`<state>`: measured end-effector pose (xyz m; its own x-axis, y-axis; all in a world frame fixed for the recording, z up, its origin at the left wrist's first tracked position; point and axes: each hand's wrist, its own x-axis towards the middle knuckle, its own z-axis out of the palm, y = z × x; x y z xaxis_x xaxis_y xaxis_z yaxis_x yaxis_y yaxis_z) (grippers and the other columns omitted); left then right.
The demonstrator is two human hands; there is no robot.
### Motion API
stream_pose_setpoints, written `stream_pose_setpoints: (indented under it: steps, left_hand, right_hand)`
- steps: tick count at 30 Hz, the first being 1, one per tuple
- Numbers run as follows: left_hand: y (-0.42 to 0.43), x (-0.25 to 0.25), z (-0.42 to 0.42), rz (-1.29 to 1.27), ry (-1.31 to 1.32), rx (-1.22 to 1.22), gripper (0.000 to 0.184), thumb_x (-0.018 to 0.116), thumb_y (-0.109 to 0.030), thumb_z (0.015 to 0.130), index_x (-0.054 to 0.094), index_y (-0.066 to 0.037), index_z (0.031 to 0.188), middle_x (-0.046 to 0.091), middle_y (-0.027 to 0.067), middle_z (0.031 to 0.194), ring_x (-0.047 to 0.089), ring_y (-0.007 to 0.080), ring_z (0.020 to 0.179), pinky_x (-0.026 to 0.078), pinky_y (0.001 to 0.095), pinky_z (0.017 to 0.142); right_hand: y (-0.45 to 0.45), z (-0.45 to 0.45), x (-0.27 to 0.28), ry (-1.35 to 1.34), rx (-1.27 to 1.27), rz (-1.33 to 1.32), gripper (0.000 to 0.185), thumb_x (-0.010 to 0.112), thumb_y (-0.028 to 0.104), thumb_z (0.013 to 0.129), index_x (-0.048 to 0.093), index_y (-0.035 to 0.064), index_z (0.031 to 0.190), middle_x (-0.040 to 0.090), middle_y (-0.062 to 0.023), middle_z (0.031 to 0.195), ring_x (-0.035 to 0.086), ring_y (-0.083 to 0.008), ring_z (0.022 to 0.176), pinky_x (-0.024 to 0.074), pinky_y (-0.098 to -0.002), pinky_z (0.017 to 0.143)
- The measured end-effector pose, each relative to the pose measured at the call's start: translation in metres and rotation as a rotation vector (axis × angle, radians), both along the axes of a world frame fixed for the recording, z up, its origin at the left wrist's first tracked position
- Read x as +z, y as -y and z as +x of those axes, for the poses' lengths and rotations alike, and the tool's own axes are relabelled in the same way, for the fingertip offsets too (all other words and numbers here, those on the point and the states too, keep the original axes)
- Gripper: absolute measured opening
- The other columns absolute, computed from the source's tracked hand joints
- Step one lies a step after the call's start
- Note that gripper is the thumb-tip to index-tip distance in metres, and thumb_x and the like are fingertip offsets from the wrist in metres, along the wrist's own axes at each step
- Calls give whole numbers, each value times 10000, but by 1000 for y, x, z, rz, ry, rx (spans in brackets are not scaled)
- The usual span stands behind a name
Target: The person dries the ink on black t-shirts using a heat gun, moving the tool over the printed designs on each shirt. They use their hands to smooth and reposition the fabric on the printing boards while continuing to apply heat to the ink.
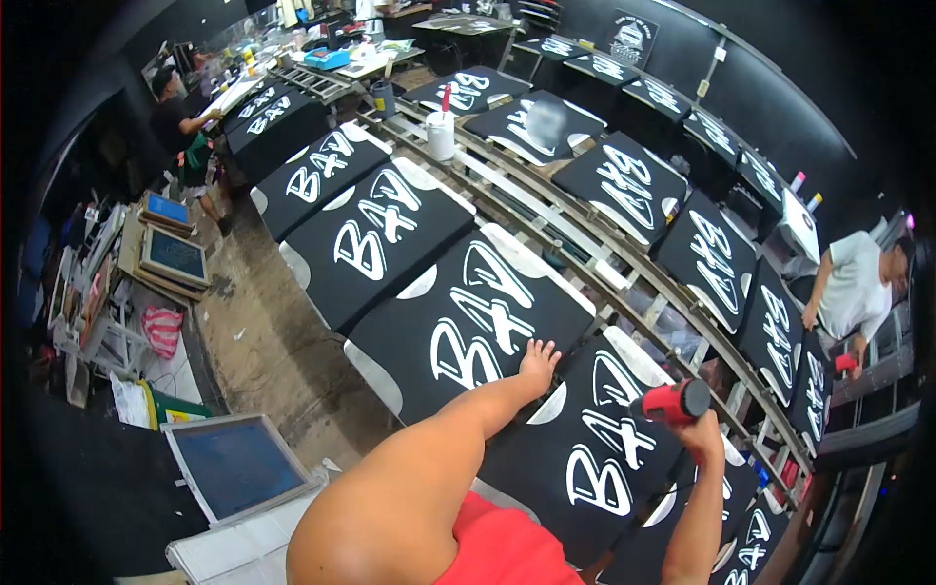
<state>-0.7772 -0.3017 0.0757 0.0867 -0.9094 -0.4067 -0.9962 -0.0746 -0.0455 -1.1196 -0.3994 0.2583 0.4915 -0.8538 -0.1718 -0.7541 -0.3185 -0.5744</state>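
My right hand (701, 436) grips a red and black heat gun (666, 403) above a black shirt printed with white "BAD" lettering (597, 478). The gun's nozzle end points left over the print. My left hand (539, 369) is open, with its fingers spread, at the lower right edge of the neighbouring black printed shirt (429, 331). Whether it presses on the cloth I cannot tell. Both shirts lie flat over boards, and white patches of board show at their necks and sides.
More printed black shirts (717, 258) line both sides of a metal rail frame (624, 283). A white tub (441, 136) with a red handle stands on the rails. Framed screens (239, 468) lean at left. One person (180, 122) stands far left; another (858, 288) holds a red tool at right.
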Motion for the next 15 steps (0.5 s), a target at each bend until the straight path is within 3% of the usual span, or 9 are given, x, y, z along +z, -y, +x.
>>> stream_pose_setpoints:
  steps: [2, 3, 5, 7, 8, 10, 12, 13, 15]
  left_hand:
    - [-1, 5, 6, -29, -33, 2, 629, 416, -244, 1013, 228, -109, 1598, 179, 179, 1663, 247, 383, 1507, 154, 564, 1212]
    - [-5, -4, 6, -91, -26, 4, 621, 413, -238, 1013, 237, -106, 1594, 196, 182, 1657, 258, 383, 1501, 161, 559, 1210]
    - [-10, -21, 2, -134, 37, -28, 599, 404, -228, 1013, 266, -102, 1583, 236, 185, 1641, 286, 383, 1484, 178, 552, 1205]
    - [-6, -16, 2, -141, 89, -57, 566, 392, -225, 1016, 313, -96, 1561, 291, 179, 1617, 336, 377, 1453, 205, 546, 1192]
    - [-2, -45, 5, -333, 22, -19, 533, 430, -213, 992, 401, -83, 1508, 360, 169, 1573, 404, 378, 1399, 234, 553, 1172]
    - [-1, -29, 4, -315, -63, 61, 506, 531, -232, 951, 485, -137, 1446, 431, 113, 1514, 385, 323, 1386, 219, 528, 1168]
    - [5, -16, 2, -541, -223, 89, 310, 523, -165, 926, 664, -115, 1196, 585, 113, 1362, 544, 299, 1254, 417, 471, 1045]
    - [8, -15, 0, -562, -234, 78, 305, 512, -159, 923, 693, -97, 1161, 618, 119, 1317, 601, 290, 1181, 480, 444, 969]
    - [13, -19, -4, -369, -246, 91, 434, 550, -228, 907, 612, -85, 1312, 550, 148, 1397, 488, 354, 1301, 348, 515, 1092]
  right_hand:
    - [-1, -22, 5, 82, 24, 110, 626, 858, 150, 592, 679, 79, 1188, 734, -109, 1080, 697, -236, 996, 536, -375, 912]
    - [1, -45, -7, 50, -6, 80, 421, 800, 131, 684, 728, 46, 1090, 761, -112, 990, 713, -203, 946, 534, -364, 886]
    - [-12, -53, 0, -60, -19, -92, 314, 771, 130, 700, 759, 67, 1008, 762, -142, 907, 739, -288, 909, 549, -404, 846]
    - [-16, -72, -1, -33, -64, -19, 389, 760, 125, 696, 734, 74, 1081, 753, -153, 1009, 722, -303, 1001, 539, -385, 893]
    - [-17, -79, 8, 17, -34, -33, 426, 765, 130, 690, 722, 78, 1110, 749, -151, 1051, 715, -293, 1031, 533, -377, 913]
    - [-15, -91, 20, 48, -33, 70, 510, 816, 189, 669, 703, 105, 1159, 742, -133, 1099, 703, -268, 1074, 522, -376, 949]
    - [-22, -90, 40, -182, -140, -4, 538, 842, 438, 667, 731, 140, 1102, 755, -129, 1009, 728, -286, 967, 558, -404, 854]
    - [-20, -100, 34, -420, -247, -65, 525, 812, 464, 653, 743, 104, 1028, 748, -161, 923, 733, -324, 895, 572, -432, 773]
    - [-6, -125, 15, -637, -366, -56, 539, 824, 464, 610, 755, 110, 1010, 750, -167, 935, 732, -306, 840, 577, -441, 747]
